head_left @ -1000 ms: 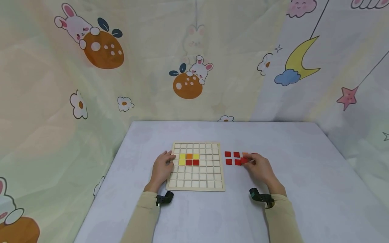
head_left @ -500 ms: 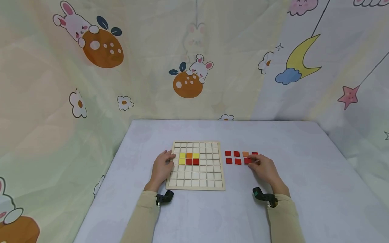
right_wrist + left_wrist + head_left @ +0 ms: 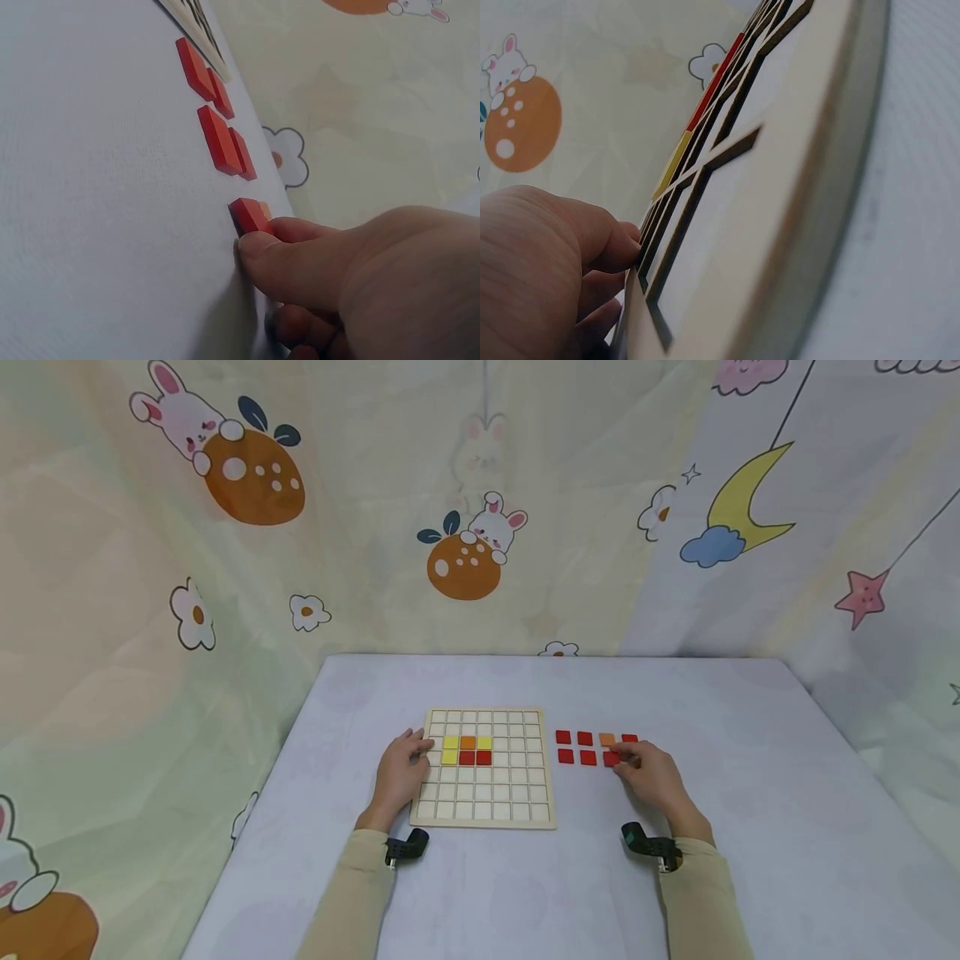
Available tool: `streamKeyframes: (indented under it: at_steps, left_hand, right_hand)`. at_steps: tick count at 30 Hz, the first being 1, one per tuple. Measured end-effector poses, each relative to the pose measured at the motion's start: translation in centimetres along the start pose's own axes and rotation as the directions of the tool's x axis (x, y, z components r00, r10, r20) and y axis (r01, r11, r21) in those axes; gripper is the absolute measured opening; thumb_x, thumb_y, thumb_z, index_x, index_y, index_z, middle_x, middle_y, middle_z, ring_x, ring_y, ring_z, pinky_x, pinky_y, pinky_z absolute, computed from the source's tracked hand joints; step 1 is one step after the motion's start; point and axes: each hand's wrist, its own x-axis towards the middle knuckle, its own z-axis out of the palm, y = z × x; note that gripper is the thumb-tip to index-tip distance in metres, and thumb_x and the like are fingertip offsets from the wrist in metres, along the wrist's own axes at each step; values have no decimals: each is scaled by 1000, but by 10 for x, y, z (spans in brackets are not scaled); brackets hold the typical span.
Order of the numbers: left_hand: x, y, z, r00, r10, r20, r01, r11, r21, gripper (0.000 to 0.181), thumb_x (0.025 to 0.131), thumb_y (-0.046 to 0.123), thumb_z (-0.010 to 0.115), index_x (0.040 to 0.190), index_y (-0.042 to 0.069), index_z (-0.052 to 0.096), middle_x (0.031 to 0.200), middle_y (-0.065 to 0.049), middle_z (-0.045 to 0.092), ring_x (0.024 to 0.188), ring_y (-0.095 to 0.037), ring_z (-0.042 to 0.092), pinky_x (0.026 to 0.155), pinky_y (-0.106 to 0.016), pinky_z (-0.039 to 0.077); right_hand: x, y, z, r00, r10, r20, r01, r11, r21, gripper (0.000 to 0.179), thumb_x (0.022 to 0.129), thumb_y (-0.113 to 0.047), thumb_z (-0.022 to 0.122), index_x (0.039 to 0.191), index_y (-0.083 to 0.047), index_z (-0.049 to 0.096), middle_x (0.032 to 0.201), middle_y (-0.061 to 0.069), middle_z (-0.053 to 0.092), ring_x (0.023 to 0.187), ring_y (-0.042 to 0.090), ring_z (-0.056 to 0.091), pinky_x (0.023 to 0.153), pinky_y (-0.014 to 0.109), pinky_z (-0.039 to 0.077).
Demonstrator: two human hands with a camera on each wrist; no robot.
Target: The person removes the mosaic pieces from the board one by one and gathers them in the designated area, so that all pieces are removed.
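Observation:
A square wooden grid board [image 3: 483, 814] lies on the table. My left hand [image 3: 399, 777] holds its left edge; in the left wrist view the thumb [image 3: 615, 247] lies at the rim with curled fingers below. Set in the board's cells are several yellow tiles [image 3: 450, 751], an orange tile [image 3: 468, 742] and two red tiles [image 3: 475, 758] side by side. To the right of the board, my right hand [image 3: 658, 781] pinches a red tile [image 3: 251, 215] between thumb and fingers, low over the table. Its lower end is hidden by the thumb.
Two rows of loose tiles sit right of the board: several red tiles [image 3: 585, 738] and one orange tile [image 3: 607, 739]. Another red tile [image 3: 630, 738] shows just behind my right fingers. A patterned cloth [image 3: 600, 527] hangs behind the white table [image 3: 480, 902].
My right hand has moved slightly right with the red tile, to the right end of the front row, and then stayed there. My left hand keeps its place on the board.

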Motion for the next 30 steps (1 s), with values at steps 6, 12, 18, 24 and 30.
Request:
streamKeyframes:
  at_steps: [6,12,18,24,30]
  left_hand:
    - [1,1,-1,1000,-4,8,4,1000,9,31,90,3,58,118,7,71,144,-8,52,142,-27,34,117,-49,26]
    - [1,2,-2,1000,-22,22,21,1000,14,32,90,4,57,119,8,71,146,-6,50,143,-25,32,118,-48,25]
    - [0,3,-2,1000,-5,13,5,1000,10,31,90,3,57,118,7,71,145,-7,51,143,-27,33,117,-49,25]
    - [0,1,-1,1000,-2,7,2,1000,15,31,90,3,58,118,7,71,144,-8,52,142,-27,34,117,-49,25]
    - [0,0,-1,1000,-2,9,2,1000,17,32,90,4,58,119,8,71,144,-7,52,142,-27,34,117,-49,26]
  right_hand:
    - [1,0,0,1000,0,7,0,1000,-9,34,92,-6,65,126,-2,63,113,18,60,94,30,53,79,41,51]
    - [2,-1,1,1000,1,7,-1,1000,-19,34,92,-7,65,125,-2,63,111,18,59,93,30,52,77,38,51]
    - [2,-1,2,1000,4,12,-3,1000,-20,35,92,-6,65,126,-2,63,111,18,59,93,29,52,77,38,51]
    - [1,-3,2,1000,10,18,-10,1000,-25,35,91,-5,64,127,-2,62,113,18,59,95,30,52,80,40,52]
    - [0,-2,2,1000,22,22,-22,1000,-7,37,91,-5,64,128,-3,61,115,19,58,99,32,52,84,43,52]
